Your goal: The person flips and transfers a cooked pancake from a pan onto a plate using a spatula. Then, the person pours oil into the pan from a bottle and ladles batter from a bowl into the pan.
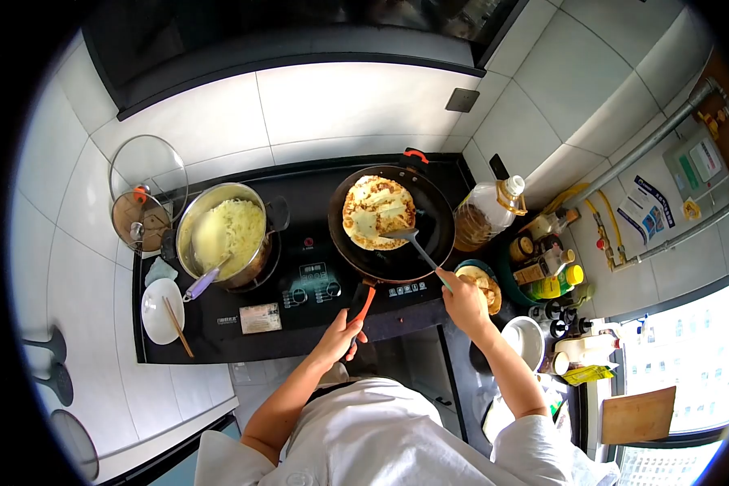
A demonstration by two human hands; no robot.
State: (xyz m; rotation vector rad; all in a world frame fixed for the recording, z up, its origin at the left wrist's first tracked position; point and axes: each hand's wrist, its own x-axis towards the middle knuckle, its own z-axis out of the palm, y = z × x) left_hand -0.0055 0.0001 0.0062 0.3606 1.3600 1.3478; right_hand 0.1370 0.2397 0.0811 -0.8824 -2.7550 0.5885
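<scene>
A browned flat pancake [378, 212] lies in the dark frying pan [436, 219] on the right part of the cooktop. My left hand [342, 336] is closed round the pan's red and black handle [361, 305]. In my right hand [466, 304] is the grey spatula [424, 253], its blade against the pancake's lower right edge. Whether the blade reaches under the pancake I cannot tell. To the left, a steel pot [188, 235] holds a pale yellow-green mixture [236, 231], with a purple-handled utensil [201, 285] in it.
A white plate [161, 312] with chopsticks [178, 326] lies at the left edge, below a glass lid [142, 219]. Right of the pan stand an oil bottle [482, 212], a bowl of flat cakes [489, 292], several condiment bottles and a metal bowl [524, 342].
</scene>
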